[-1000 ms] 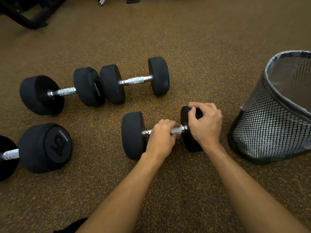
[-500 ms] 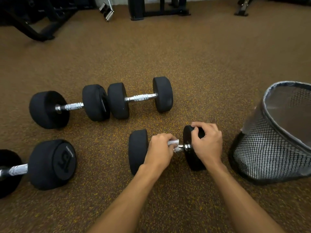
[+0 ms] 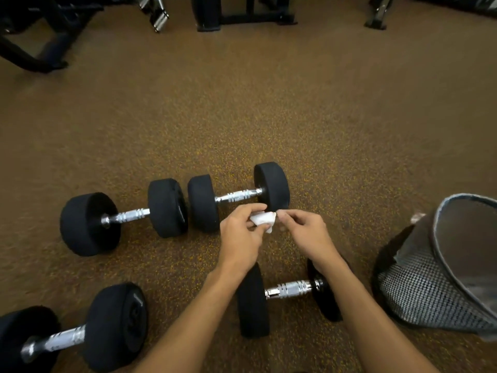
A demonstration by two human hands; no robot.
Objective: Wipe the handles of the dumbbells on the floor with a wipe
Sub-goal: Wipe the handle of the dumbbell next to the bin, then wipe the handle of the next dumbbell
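Brown speckled rubber flooring (image 3: 295, 117) stretches away to black machine frames (image 3: 242, 18) far beyond both grips. Four black round-headed dumbbells with ribbed chrome handles lie on it. The near right dumbbell (image 3: 289, 289) is below my wrists and the far right dumbbell (image 3: 236, 196) is just past the grips. The far left dumbbell (image 3: 126, 217) is off to the left of them, and the near left dumbbell (image 3: 60, 340) is well back and left. A black wire-mesh bin (image 3: 416, 292) stands to the right of my right grip.

My left grip (image 3: 242, 235) has its fingers curled round a small crumpled white wipe (image 3: 262, 219), held in the air. My right grip (image 3: 306, 232) pinches the wipe's right edge between thumb and forefinger. The wipe touches no handle.

I judge this a gap between handles, the wipe being readied. Nothing on the chrome tells me which bars are wiped, so I cannot say how many remain. The far right handle, nearest the wipe, looks the likely next one.
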